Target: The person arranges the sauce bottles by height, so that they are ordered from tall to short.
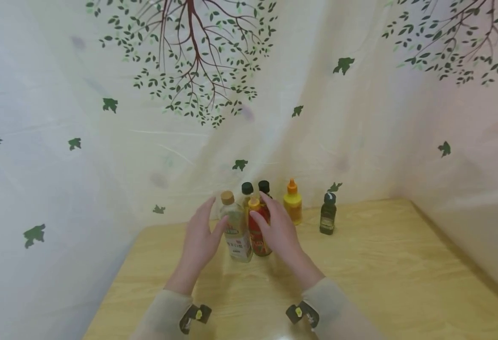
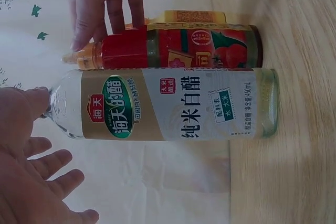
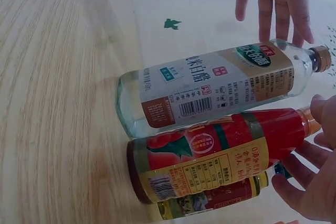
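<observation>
A clear glass bottle of white rice vinegar (image 1: pixel 237 238) stands upright on the table beside a red tomato ketchup bottle (image 2: pixel 126 49) with an orange cap. At the vinegar bottle's left is my left hand (image 1: pixel 200 236); its fingers are spread, and the thumb reaches the bottle neck in the left wrist view. My right hand (image 1: pixel 282 229) is at the upper right side of the ketchup bottle, thumb near the cap and fingers loosely extended. Neither hand is wrapped round a bottle. Behind the ketchup, two dark-capped bottles (image 1: pixel 247 188) are partly hidden.
To the right stand a yellow squeeze bottle (image 1: pixel 292 205) with an orange nozzle and a small dark green bottle (image 1: pixel 327 219). A pale curtain (image 1: pixel 147 141) printed with leaves and branches hangs behind the wooden table (image 1: pixel 381 264).
</observation>
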A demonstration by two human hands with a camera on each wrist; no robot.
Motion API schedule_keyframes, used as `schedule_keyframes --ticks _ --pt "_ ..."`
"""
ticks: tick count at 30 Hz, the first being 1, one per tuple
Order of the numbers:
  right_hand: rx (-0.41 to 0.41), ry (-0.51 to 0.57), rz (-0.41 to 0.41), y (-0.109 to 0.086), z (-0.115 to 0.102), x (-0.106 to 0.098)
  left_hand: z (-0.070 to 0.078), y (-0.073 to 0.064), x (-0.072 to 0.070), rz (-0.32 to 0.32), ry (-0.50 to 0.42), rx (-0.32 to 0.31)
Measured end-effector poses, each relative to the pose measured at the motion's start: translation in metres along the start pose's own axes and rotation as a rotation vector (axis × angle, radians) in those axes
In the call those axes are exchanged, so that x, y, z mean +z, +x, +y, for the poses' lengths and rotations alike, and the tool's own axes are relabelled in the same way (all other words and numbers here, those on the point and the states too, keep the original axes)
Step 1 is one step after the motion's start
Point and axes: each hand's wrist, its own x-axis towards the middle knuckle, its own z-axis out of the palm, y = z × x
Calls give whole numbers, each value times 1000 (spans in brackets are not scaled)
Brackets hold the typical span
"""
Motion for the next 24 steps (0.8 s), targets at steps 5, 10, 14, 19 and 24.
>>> schedule_keyframes --ticks 5,10,14,19,24 --pt "-11 5 10 2 4 3 3 5 3 -4 -39 -17" --pt "6 23 2 4 8 5 6 9 5 2 -81 -42" --pt "3 32 -2 5 9 6 6 13 9 10 -99 -42" --pt "-26 33 4 6 8 6 7 16 11 32 -115 -35" --pt "-45 15 2 7 9 7 10 17 12 51 -122 -27"
